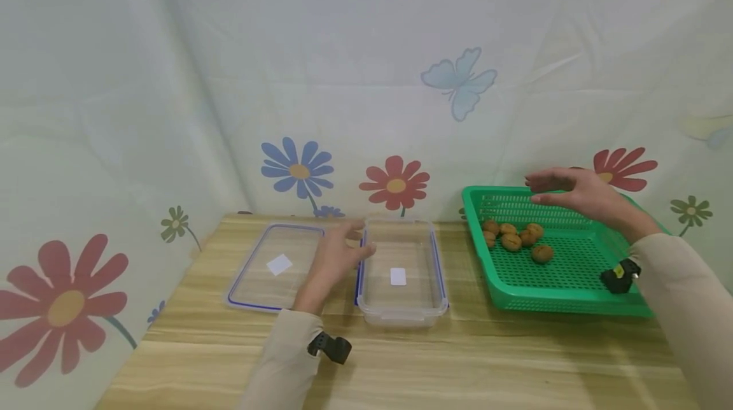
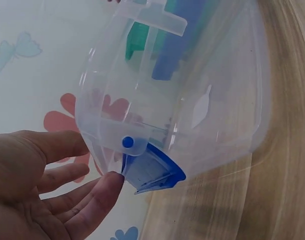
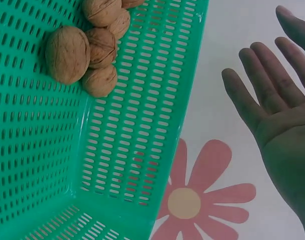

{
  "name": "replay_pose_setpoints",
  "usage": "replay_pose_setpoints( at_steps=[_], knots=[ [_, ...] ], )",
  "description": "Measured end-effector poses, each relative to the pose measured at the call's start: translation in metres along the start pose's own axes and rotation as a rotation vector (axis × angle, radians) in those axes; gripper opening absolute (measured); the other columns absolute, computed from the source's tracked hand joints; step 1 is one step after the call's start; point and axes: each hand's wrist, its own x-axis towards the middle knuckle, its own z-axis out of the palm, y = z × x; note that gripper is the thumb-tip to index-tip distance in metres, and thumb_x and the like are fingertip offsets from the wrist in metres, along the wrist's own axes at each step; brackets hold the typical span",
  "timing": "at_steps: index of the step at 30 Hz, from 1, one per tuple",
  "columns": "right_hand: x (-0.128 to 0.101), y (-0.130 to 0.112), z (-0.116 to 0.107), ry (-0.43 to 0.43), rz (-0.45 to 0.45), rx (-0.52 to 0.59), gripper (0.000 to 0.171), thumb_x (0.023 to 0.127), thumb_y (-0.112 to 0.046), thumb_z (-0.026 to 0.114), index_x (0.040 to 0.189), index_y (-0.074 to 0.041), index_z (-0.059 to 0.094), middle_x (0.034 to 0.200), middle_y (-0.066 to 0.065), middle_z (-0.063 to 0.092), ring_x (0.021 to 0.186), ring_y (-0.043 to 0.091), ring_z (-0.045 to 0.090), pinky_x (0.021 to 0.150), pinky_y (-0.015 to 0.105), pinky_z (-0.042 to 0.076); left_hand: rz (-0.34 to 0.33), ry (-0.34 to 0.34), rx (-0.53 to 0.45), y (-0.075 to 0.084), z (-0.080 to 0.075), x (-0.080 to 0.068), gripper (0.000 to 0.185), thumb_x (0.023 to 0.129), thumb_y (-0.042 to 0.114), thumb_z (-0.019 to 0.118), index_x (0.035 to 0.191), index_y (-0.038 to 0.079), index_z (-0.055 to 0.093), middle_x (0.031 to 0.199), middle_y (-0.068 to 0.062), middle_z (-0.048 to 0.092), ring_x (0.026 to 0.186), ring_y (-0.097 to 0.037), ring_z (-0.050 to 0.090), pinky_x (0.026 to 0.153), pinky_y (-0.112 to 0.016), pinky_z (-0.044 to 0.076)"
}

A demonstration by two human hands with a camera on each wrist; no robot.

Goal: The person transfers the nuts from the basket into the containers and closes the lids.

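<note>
A clear plastic food container (image 1: 399,319) with blue side clasps lies uncovered, a white label inside it. At its left side is my left hand (image 1: 336,252), fingers loosely bent and spread near the rim. The left wrist view shows a fingertip beside the blue clasp (image 2: 151,170); whether it touches cannot be told. Several walnuts (image 1: 511,242) are grouped in the left part of a green plastic basket (image 1: 498,292). Above the basket's back rim hovers my right hand (image 1: 584,193), its fingers extended and holding nothing. The right wrist view shows its bare palm (image 3: 287,130).
A clear lid (image 1: 243,307) with a blue seal and a white label lies left of the container, partly behind the left hand. Everything stands on a wood-grain table (image 1: 458,365). Behind it hangs a flower-printed curtain (image 1: 366,79).
</note>
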Motion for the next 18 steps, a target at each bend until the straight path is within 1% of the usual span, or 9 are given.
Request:
replay_pose_setpoints(
  at_steps=[2, 4, 6, 8, 10, 15, 18],
  knots=[
    [0.001, 0.002, 0.000, -0.009, 0.001, -0.001, 0.052, 0.104, -0.030, 0.074, 0.149, -0.009, 0.060, 0.142, 0.013, 0.066, 0.128, 0.028, 0.062, 0.090, 0.016, 0.049, -0.016, -0.004, -0.043, -0.001, 0.001, 0.000, 0.053, 0.093, 0.009, 0.082, 0.142, -0.001, 0.064, 0.126, -0.025, 0.071, 0.086, -0.033, 0.077, 0.074, -0.040, 0.065],
    [0.002, 0.005, -0.001, -0.024, -0.012, 0.004, 0.051, 0.104, -0.029, 0.073, 0.148, -0.007, 0.061, 0.141, 0.014, 0.067, 0.124, 0.021, 0.064, 0.089, 0.016, 0.050, -0.028, -0.010, -0.098, -0.002, 0.001, 0.001, 0.051, 0.092, 0.004, 0.081, 0.140, -0.002, 0.064, 0.125, -0.027, 0.071, 0.079, -0.031, 0.077, 0.066, -0.036, 0.066],
    [0.002, 0.008, -0.001, -0.044, -0.021, 0.022, 0.050, 0.104, -0.028, 0.073, 0.147, -0.006, 0.061, 0.140, 0.016, 0.067, 0.119, 0.010, 0.065, 0.088, 0.015, 0.051, -0.042, -0.013, -0.132, -0.004, 0.002, 0.000, 0.049, 0.092, 0.000, 0.080, 0.138, -0.003, 0.065, 0.124, -0.027, 0.071, 0.077, -0.031, 0.077, 0.065, -0.035, 0.066],
    [0.002, 0.011, 0.000, -0.067, -0.025, 0.041, 0.049, 0.105, -0.028, 0.072, 0.146, -0.005, 0.062, 0.140, 0.017, 0.067, 0.115, 0.001, 0.063, 0.088, 0.015, 0.052, -0.058, -0.014, -0.151, -0.005, 0.002, 0.001, 0.046, 0.091, -0.001, 0.080, 0.136, -0.004, 0.067, 0.124, -0.026, 0.071, 0.077, -0.031, 0.077, 0.065, -0.035, 0.066],
    [0.002, 0.014, 0.001, -0.085, -0.016, 0.059, 0.048, 0.105, -0.029, 0.072, 0.146, -0.005, 0.062, 0.140, 0.017, 0.067, 0.112, -0.004, 0.062, 0.088, 0.016, 0.053, -0.075, -0.018, -0.157, -0.005, 0.002, 0.000, 0.044, 0.092, -0.001, 0.079, 0.135, -0.004, 0.068, 0.126, -0.025, 0.071, 0.077, -0.030, 0.078, 0.067, -0.035, 0.066],
    [0.001, 0.023, 0.003, -0.114, 0.002, 0.069, 0.045, 0.105, -0.029, 0.072, 0.142, -0.006, 0.065, 0.137, 0.015, 0.068, 0.112, -0.002, 0.062, 0.090, 0.018, 0.054, -0.099, -0.025, -0.173, -0.006, 0.000, 0.000, 0.041, 0.094, 0.001, 0.079, 0.134, -0.005, 0.069, 0.126, -0.025, 0.071, 0.077, -0.030, 0.078, 0.069, -0.035, 0.066],
    [0.002, 0.028, 0.006, -0.126, -0.001, 0.059, 0.042, 0.105, -0.028, 0.072, 0.140, -0.006, 0.066, 0.136, 0.016, 0.069, 0.113, -0.001, 0.061, 0.091, 0.021, 0.054, -0.110, -0.022, -0.189, -0.007, 0.000, 0.000, 0.041, 0.093, 0.000, 0.079, 0.133, -0.004, 0.070, 0.123, -0.025, 0.072, 0.078, -0.029, 0.078, 0.069, -0.035, 0.066]
  ],
)
